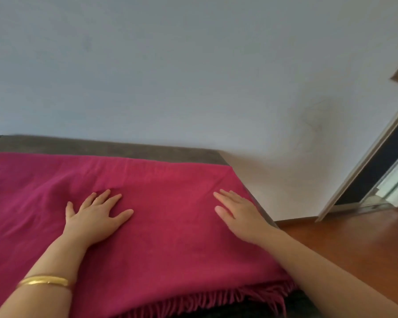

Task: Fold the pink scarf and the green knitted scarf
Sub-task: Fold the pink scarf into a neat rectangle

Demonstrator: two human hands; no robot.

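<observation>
Pink scarf point(147, 226) lies spread flat under both hands, fringe at the near edge. Left hand point(94, 214) and right hand point(239, 214) press on it, grip spread, pinching nothing. Folding looks early. Green knitted scarf not in view, presumably untouched.

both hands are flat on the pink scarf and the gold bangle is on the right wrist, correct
Not quite. The head view shows the gold bangle on the left wrist, not the right. The rest holds: the left hand and the right hand both lie flat on the pink scarf.
</observation>
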